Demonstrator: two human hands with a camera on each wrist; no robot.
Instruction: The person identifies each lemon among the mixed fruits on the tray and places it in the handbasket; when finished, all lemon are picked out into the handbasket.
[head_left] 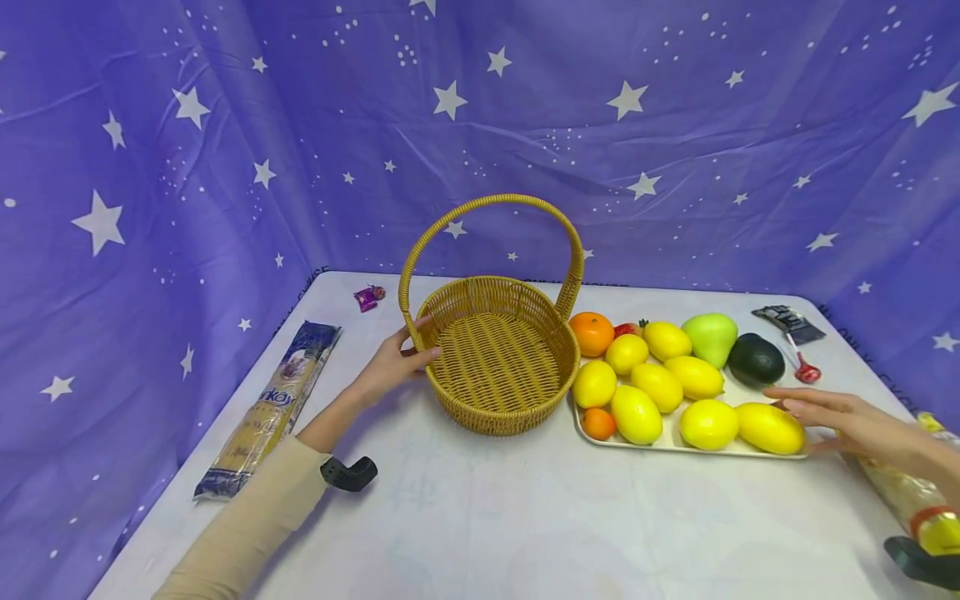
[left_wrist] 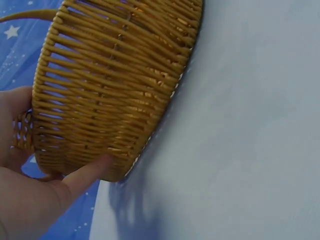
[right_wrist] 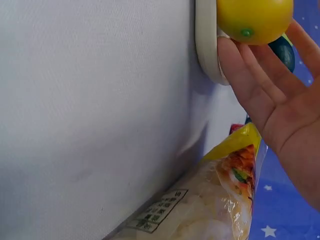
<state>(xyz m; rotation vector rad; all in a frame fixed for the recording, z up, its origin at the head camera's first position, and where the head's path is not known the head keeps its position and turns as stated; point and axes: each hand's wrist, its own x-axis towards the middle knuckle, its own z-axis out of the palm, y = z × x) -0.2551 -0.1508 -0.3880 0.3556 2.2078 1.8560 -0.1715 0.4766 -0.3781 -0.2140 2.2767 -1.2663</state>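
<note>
Two hands at work: left hand [head_left: 386, 367] pinching the wicker basket [head_left: 495, 421] at its 9 o'clock; right hand [head_left: 862, 423], fingers spread, beside the lemon [head_left: 771, 429] at the tray's [head_left: 742, 394] 4 o'clock; tray at basket's 3 o'clock.

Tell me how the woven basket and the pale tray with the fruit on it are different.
The basket is round and deep-walled; the tray is shallow with rounded corners.
The basket is golden-brown weave, while the tray is smooth and off-white.
A tall arched handle rises over the basket; none shows on the tray.
The basket's floor shows bare, whereas fruit covers most of the tray.
Both are open-topped.
</note>
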